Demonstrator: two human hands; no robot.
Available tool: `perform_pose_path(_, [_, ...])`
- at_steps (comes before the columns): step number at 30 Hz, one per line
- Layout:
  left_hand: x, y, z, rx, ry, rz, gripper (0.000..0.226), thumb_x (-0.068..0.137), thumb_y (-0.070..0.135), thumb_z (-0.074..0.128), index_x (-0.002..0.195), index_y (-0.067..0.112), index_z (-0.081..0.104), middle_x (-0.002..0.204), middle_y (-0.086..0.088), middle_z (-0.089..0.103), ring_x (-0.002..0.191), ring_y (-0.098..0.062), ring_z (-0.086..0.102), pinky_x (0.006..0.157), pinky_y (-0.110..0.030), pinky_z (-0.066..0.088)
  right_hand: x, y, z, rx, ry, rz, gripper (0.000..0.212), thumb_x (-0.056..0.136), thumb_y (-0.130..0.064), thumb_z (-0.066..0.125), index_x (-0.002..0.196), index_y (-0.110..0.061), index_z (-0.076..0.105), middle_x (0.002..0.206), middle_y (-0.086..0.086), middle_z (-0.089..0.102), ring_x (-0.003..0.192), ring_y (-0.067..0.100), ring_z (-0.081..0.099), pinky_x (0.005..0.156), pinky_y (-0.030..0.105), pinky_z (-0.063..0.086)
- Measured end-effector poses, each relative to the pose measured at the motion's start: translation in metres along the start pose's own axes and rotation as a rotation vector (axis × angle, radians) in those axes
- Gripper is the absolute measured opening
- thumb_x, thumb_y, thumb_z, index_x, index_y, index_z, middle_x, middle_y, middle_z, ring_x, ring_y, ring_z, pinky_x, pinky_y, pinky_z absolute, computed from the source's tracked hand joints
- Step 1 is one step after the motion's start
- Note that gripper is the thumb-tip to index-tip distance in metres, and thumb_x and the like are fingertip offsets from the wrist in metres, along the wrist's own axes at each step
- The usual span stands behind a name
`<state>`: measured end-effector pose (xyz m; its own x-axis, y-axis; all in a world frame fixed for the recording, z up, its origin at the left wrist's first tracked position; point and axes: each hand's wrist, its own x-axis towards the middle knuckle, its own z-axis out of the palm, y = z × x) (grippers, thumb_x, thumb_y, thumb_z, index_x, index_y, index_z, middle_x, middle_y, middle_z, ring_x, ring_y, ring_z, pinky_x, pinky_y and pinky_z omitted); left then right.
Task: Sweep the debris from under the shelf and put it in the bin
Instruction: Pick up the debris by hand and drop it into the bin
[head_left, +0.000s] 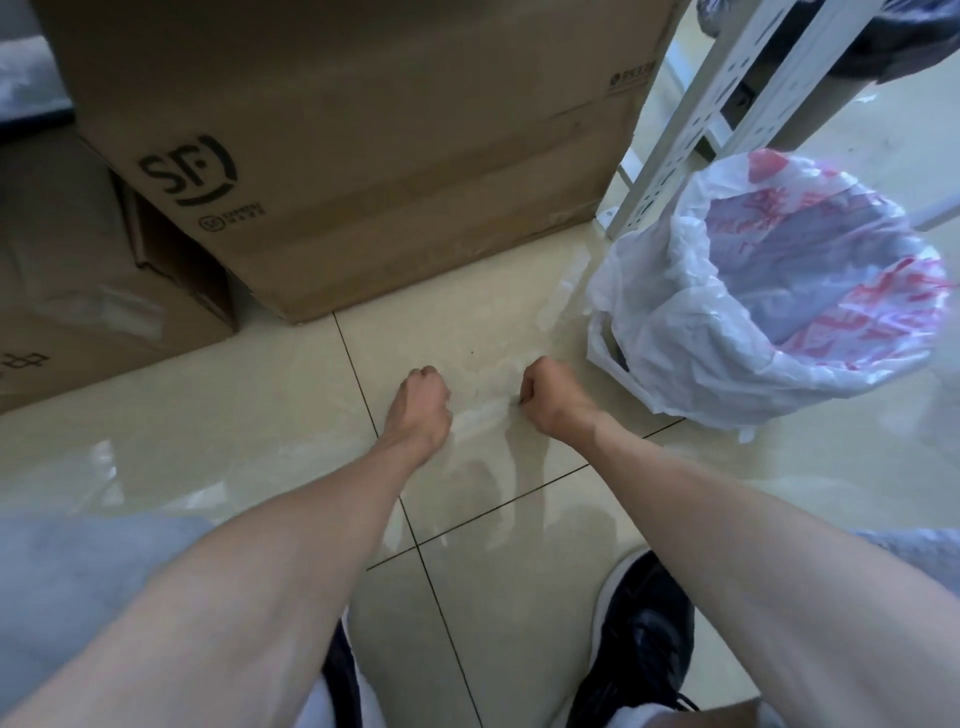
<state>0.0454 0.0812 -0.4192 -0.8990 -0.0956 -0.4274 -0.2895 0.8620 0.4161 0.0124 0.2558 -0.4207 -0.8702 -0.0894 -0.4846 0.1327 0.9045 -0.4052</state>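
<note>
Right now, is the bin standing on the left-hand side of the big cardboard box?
No. The bin, lined with a white and red plastic bag, stands to the right of the cardboard box, beside the shelf post.

Floor's pretty boxed in here. The big box (353, 156) blocks everything straight ahead, and a lower box (78, 291) beside it shuts off the far left. To the right, the bin (769, 312) sits just past the right hand (550, 400), with the shelf post (691, 135) behind it. Open tile (467, 597) runs between the arms and back toward the shoe (639, 649). There's a narrow gap between big box and post.
</note>
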Motion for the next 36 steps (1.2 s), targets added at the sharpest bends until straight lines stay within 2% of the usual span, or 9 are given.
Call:
perform_pose_path(7, [0.002,0.059,-0.072,-0.111,0.135,0.068,0.018,0.087,0.000,0.051,0.097,-0.005,0.065,0.109,-0.026,0.063,0.108,-0.040,0.059,0.082,-0.034,0.044,-0.023,-0.028,-0.089,-0.080,0.080,-0.175,0.014,0.078,-0.006,0.069,0.071,-0.015,0.060,0.089,0.012,0.071,0.085,0.030,0.066,0.076,0.035,0.056])
perform_pose_path(12, [-0.010,0.156,-0.117,-0.333,0.244,0.142,0.016,0.093,0.009,0.052,0.097,0.009,0.067,0.115,-0.018,0.066,0.113,-0.033,0.057,0.088,-0.030,0.043,-0.051,-0.022,-0.197,-0.131,0.293,-0.281,0.007,0.075,0.001,0.064,0.075,-0.003,0.070,0.079,0.011,0.071,0.077,0.027,0.066,0.073,0.038,0.056])
perform_pose_path(18, [-0.020,0.263,-0.117,-0.408,0.176,0.341,0.015,0.082,0.007,0.056,0.081,0.003,0.071,0.088,-0.014,0.071,0.086,-0.023,0.066,0.070,-0.030,0.051,-0.083,0.049,-0.296,-0.319,0.390,-0.037,0.010,0.072,-0.005,0.056,0.065,-0.011,0.060,0.070,0.009,0.057,0.069,0.031,0.061,0.067,0.034,0.055])
perform_pose_path(22, [-0.025,0.294,-0.073,-0.358,0.092,0.422,0.014,0.077,0.003,0.066,0.065,-0.003,0.072,0.067,-0.018,0.070,0.068,-0.023,0.071,0.065,-0.040,0.058,-0.096,0.089,-0.297,-0.286,0.346,0.070,0.005,0.074,-0.003,0.066,0.076,-0.001,0.070,0.079,0.015,0.069,0.073,0.032,0.067,0.067,0.039,0.059])
perform_pose_path(25, [-0.022,0.309,-0.054,-0.296,0.030,0.456,0.026,0.088,0.010,0.065,0.065,-0.002,0.061,0.071,-0.014,0.065,0.076,-0.026,0.069,0.062,-0.034,0.051,-0.100,0.108,-0.283,-0.244,0.293,0.096,0.011,0.075,-0.013,0.076,0.078,-0.004,0.071,0.077,0.010,0.069,0.074,0.027,0.065,0.064,0.030,0.051])
perform_pose_path(28, [-0.019,0.313,-0.053,-0.197,-0.007,0.509,0.036,0.092,0.010,0.058,0.057,0.012,0.047,0.070,-0.007,0.056,0.080,-0.028,0.065,0.064,-0.031,0.045,-0.103,0.110,-0.281,-0.183,0.261,0.095,0.023,0.085,-0.017,0.070,0.066,-0.008,0.060,0.064,0.003,0.056,0.065,0.023,0.055,0.059,0.025,0.039])
perform_pose_path(31, [-0.019,0.308,-0.059,-0.151,0.011,0.498,0.038,0.092,0.008,0.054,0.055,0.013,0.044,0.064,-0.002,0.053,0.068,-0.024,0.057,0.062,-0.029,0.040,-0.104,0.111,-0.286,-0.142,0.250,0.085,0.018,0.085,-0.008,0.065,0.068,-0.003,0.062,0.068,0.005,0.060,0.059,0.018,0.054,0.061,0.025,0.048])
perform_pose_path(34, [-0.023,0.301,-0.066,-0.168,0.082,0.472,0.024,0.086,0.005,0.050,0.064,0.013,0.051,0.071,-0.005,0.058,0.073,-0.029,0.057,0.063,-0.035,0.046,-0.106,0.117,-0.289,-0.117,0.309,0.107,0.015,0.075,0.000,0.060,0.073,-0.009,0.072,0.075,0.003,0.068,0.068,0.022,0.066,0.069,0.033,0.058])
perform_pose_path(36, [-0.029,0.294,-0.069,-0.121,0.210,0.425,0.010,0.090,0.011,0.053,0.095,0.012,0.061,0.102,-0.007,0.062,0.092,-0.030,0.060,0.075,-0.038,0.049,-0.112,0.117,-0.294,-0.130,0.426,0.210,0.018,0.076,-0.002,0.056,0.082,-0.012,0.069,0.085,0.007,0.067,0.078,0.029,0.066,0.069,0.034,0.055])
